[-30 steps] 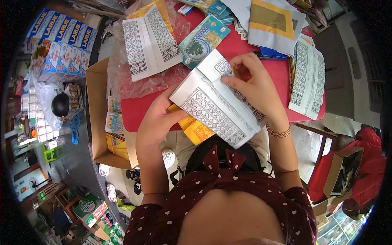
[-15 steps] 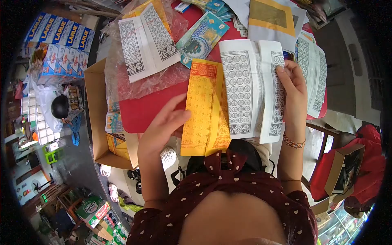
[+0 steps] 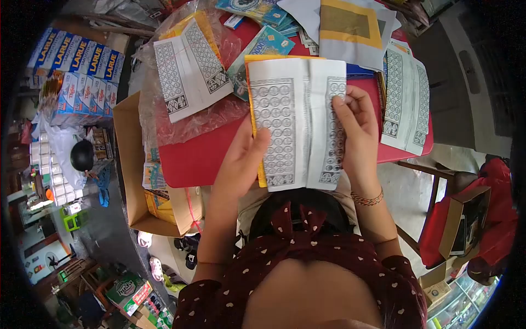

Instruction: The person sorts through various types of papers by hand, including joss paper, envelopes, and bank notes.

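Note:
A white sheet of paper [image 3: 279, 126] printed with rows of black circles lies over a yellow sheet of paper [image 3: 257, 57]. Only the yellow sheet's top and left edges show. My left hand [image 3: 244, 159] grips both at the left edge, thumb on the white sheet's face. With thumb and fingers, my right hand [image 3: 356, 123] pinches the white sheet's right edge. Both sheets are held over the near edge of the red table [image 3: 203, 159]. Past them lies a blue-green printed note [image 3: 268, 46], beside another printed white sheet [image 3: 192, 77] on clear plastic.
An open cardboard box [image 3: 129, 164] with paper bundles stands left of the table. More printed sheets [image 3: 402, 98] lie at the table's right, near a yellow-and-white paper stack [image 3: 353, 27]. Farther right, another cardboard box [image 3: 466, 219] rests on red cloth.
The white sheet has moved left onto the yellow one and now covers most of it. My right hand has moved left with it. My left thumb now lies over the white sheet.

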